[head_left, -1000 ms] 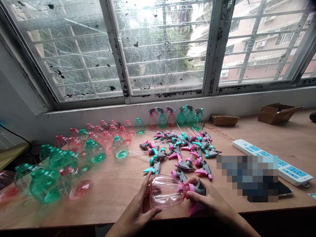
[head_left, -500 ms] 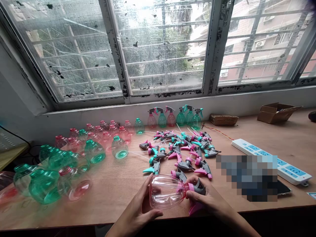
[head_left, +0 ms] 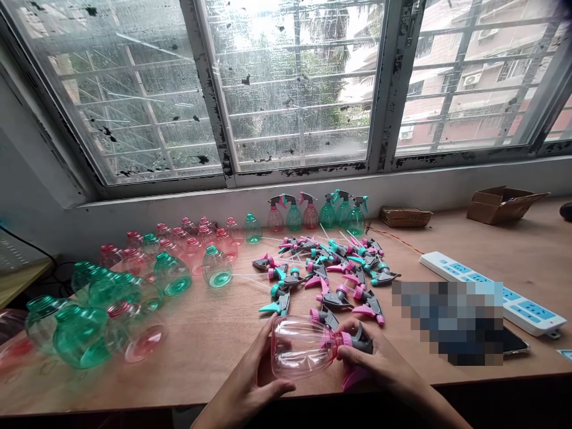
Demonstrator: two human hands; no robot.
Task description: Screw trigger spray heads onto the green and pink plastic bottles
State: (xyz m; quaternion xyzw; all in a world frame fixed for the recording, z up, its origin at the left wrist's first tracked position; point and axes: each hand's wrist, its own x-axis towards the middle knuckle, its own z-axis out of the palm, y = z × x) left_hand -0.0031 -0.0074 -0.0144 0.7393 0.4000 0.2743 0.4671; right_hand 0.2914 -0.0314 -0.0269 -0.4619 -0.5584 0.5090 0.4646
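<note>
One pink bottle [head_left: 301,351] crosswise, neck [head_left: 335,344] rightward; right grip [head_left: 378,351] clasping collar [head_left: 344,338], left grip [head_left: 257,366] spread.

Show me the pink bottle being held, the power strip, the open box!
Pink bottle [head_left: 300,348]: head view, on its clear side.
Power strip [head_left: 512,295]: head view, on a blue socket.
Open box [head_left: 486,210]: head view, front wall.

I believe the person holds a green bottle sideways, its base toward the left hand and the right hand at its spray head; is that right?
Not quite: the head view shows a pink bottle, not green; the left hand and right hand are as you say.
</note>
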